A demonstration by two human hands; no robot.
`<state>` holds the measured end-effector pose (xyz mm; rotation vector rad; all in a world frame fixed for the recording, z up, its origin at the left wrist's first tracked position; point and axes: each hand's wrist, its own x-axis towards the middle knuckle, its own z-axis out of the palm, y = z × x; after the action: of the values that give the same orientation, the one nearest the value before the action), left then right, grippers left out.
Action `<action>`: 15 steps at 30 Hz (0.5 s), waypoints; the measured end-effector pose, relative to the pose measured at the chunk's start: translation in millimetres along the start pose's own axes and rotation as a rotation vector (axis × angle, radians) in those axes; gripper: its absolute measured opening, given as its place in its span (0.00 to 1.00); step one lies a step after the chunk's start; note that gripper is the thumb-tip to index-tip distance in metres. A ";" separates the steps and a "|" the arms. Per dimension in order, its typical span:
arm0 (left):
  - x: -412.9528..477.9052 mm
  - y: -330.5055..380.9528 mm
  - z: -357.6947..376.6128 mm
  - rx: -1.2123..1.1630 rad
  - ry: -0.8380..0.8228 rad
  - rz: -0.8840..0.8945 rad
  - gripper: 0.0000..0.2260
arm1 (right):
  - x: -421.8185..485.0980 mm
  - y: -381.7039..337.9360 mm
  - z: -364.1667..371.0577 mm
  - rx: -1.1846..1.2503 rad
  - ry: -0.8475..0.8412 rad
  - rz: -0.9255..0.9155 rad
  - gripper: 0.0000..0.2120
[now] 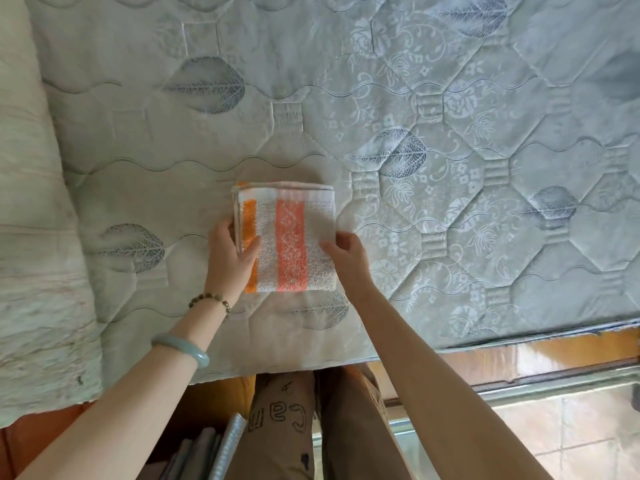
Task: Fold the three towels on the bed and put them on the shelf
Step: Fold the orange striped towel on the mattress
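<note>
A folded terry towel (287, 240), off-white with one broad coral stripe and one orange stripe, lies flat on a pale green-grey quilted mattress (415, 116) stitched with wavy lines and printed with dark leaves. It sits close to the mattress's near edge, about midway along the part in view, its folded layers stacked square. The left hand (232, 258) grips the towel's left side: the thumb lies across the top over the orange stripe and the fingers curl round the edge. The right hand (346, 254) holds the towel's right side, thumb pressed on the top face and the other fingers bent close at the edge; whether they reach underneath cannot be told. Both forearms stretch in over the mattress's near edge. The left wrist wears a string of dark and amber beads (209, 301), and a pale green bangle (181, 346) sits further up that arm. A rumpled, pale cover (31, 237) lies along the mattress's left side. Just off the mattress's near edge stand the person's legs in tan trousers (280, 427) with dark lettering, beside a spiral-bound notebook (227, 445), and to the right of them a glossy wooden board (554, 355) runs along the same edge above light floor tiles (571, 427).
</note>
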<state>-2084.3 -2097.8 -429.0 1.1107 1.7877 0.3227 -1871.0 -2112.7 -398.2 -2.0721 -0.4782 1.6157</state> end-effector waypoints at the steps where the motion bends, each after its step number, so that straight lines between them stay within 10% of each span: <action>1: 0.3 7.5 1.5 0.012 0.025 -0.011 0.20 | 1.9 -2.1 0.2 0.029 -0.044 0.027 0.14; 10: -3.1 27.7 -5.3 -0.203 -0.158 -0.337 0.22 | -6.8 -14.7 -6.9 0.046 -0.188 0.082 0.11; 15: -35.8 64.6 -29.1 -0.254 -0.290 -0.207 0.32 | -59.0 -46.1 -40.4 0.107 -0.210 0.059 0.10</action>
<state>-2069.5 -2083.7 -352.3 0.7447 1.5385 0.2421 -1846.0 -2112.0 -316.9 -1.8647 -0.3944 1.8617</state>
